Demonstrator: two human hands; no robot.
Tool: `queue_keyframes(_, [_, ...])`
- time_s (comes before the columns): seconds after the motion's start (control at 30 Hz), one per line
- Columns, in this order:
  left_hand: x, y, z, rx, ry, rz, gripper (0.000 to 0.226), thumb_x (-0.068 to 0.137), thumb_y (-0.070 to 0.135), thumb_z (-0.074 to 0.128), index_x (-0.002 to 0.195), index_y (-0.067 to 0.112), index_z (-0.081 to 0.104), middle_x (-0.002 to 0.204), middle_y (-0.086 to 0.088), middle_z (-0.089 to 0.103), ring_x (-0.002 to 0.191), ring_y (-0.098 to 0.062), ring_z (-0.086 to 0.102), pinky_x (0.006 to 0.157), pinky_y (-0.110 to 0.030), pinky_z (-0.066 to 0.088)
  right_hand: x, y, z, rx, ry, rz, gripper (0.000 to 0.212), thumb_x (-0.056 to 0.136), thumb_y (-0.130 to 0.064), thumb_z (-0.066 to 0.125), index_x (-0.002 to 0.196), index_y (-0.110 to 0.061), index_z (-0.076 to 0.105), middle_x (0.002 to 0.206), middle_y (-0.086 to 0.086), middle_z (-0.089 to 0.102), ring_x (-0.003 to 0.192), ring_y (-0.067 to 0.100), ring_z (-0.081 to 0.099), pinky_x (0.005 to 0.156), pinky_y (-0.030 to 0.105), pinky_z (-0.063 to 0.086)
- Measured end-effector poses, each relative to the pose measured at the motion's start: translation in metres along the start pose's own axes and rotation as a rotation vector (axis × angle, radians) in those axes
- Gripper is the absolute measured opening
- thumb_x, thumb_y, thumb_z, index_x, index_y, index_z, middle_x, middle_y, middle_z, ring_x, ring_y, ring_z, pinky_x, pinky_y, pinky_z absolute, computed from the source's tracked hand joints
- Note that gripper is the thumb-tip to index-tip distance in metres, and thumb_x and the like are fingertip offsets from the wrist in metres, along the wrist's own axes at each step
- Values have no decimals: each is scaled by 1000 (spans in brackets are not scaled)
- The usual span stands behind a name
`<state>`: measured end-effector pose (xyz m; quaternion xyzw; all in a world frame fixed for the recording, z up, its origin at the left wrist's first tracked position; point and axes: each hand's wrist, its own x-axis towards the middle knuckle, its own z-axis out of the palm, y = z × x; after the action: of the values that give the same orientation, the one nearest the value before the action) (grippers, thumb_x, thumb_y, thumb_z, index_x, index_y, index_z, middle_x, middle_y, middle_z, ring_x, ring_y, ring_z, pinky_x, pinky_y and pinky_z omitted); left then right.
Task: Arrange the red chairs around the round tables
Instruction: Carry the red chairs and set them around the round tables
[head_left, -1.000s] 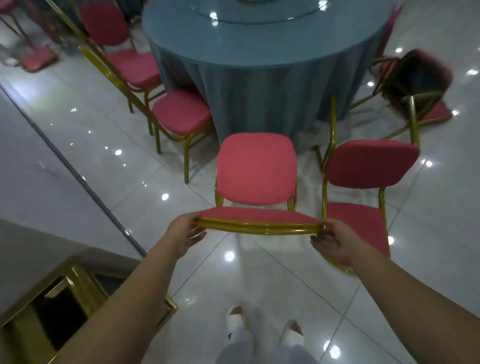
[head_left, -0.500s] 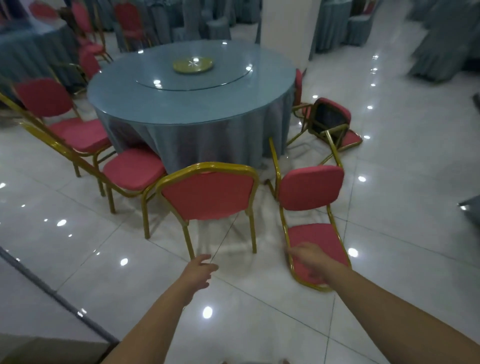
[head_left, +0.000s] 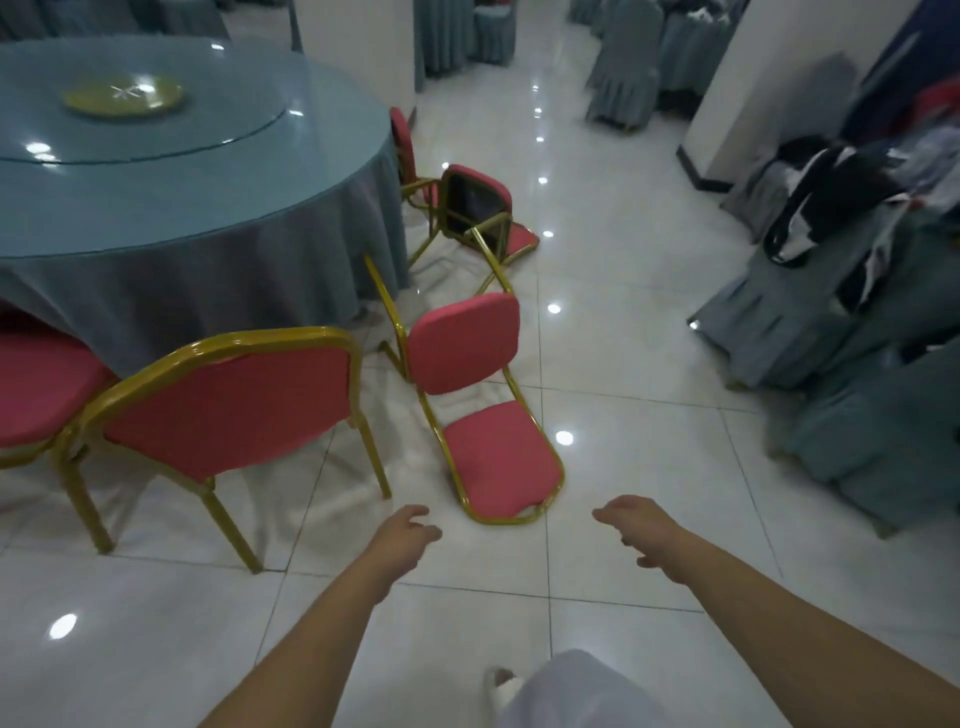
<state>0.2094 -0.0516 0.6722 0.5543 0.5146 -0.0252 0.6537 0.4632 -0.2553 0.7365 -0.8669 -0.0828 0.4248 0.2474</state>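
Head view. The round table (head_left: 208, 270) has a blue cloth that hangs down to the floor. One red chair (head_left: 223, 410) stands on its legs at the near edge of the table, with its back to us. That one looks done.

Just to the right of it, close to the table, a tipped chair (head_left: 467, 343) lies on its back on the floor. Its gold legs point at the table cloth. Nobody can sit on it like that, so I think it is the next one to pick up.

The left hand (head_left: 405, 535) and the right hand (head_left: 639, 530) hold nothing. Their fingers are loose and a little bent. One hand reaches to each side of the tipped chair's top bar, but they do not touch it. Two hands would lift it evenly.

Further round the table's right side, a second tipped chair (head_left: 472, 208) shows its black underside. It lies very near the first one's legs, so the legs might catch on it.

Well away from the table, on the right, sit piles of blue-grey cloth (head_left: 831, 322) with a black and white bag (head_left: 821, 208) on top.
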Motion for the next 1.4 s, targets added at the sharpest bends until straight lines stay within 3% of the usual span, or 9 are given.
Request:
queue_keyframes(0.17, [-4,-2,48,28,4,-63,38,90,21,66,126,23,54,94,2,55,78,-13,52,80,-32,50,30,23,-26,-18,-73,2,41,93,-39,64,126,-17,56,124,2,53,112,24,52,82,35,40])
queue_keyframes(0.3, [-1,4,84,-42,131,-140,38,90,17,66,126,20,56,118,-14,56,95,-24,54,85,-37,50,77,34,-54,-184,-155,-101,34,94,-31,64,120,-9,59,124,8,57,103,21,51,86,32,40])
queue_keyframes(0.4, [-2,13,120,-80,234,-202,37,90,14,66,126,15,56,119,-15,55,99,-27,54,83,-35,47,110,48,-85,-259,-218,-138,37,93,-32,65,121,-9,60,124,8,57,102,21,52,87,31,41])
queue_keyframes(0.63, [10,22,205,-117,365,-246,34,90,11,65,124,13,59,87,-8,57,72,-21,52,75,-31,44,179,89,-154,-521,-232,-147,55,93,-40,60,139,-14,48,142,9,50,127,27,49,106,37,40])
queue_keyframes(0.77, [23,34,230,-63,356,-256,34,90,14,66,123,16,58,113,-11,60,85,-23,56,84,-33,47,207,95,-172,-575,-292,-134,55,94,-37,59,140,-10,47,143,11,48,128,28,49,103,33,40])
queue_keyframes(0.9, [51,50,227,-67,392,-287,32,88,12,67,119,16,60,109,-10,60,84,-22,56,85,-33,48,238,82,-181,-628,-294,-107,52,93,-35,58,137,-9,48,141,11,50,126,27,49,100,31,40])
queue_keyframes(1.13, [148,64,213,29,267,-338,37,89,12,64,125,11,59,94,-10,59,72,-20,51,71,-27,41,292,28,-174,-596,-277,-48,48,93,-35,61,134,-12,52,137,11,53,116,26,54,92,29,40])
queue_keyframes(1.23, [193,63,217,50,202,-395,40,89,14,64,128,11,58,104,-12,61,85,-24,57,75,-28,45,319,10,-165,-562,-289,-27,46,93,-36,62,133,-14,53,133,11,54,105,24,55,87,28,40])
queue_keyframes(1.4, [262,53,222,54,163,-474,43,89,15,66,130,8,56,116,-19,64,107,-34,62,93,-36,49,384,-14,-140,-463,-298,-4,42,94,-33,62,130,-15,55,132,11,55,107,26,57,89,32,42])
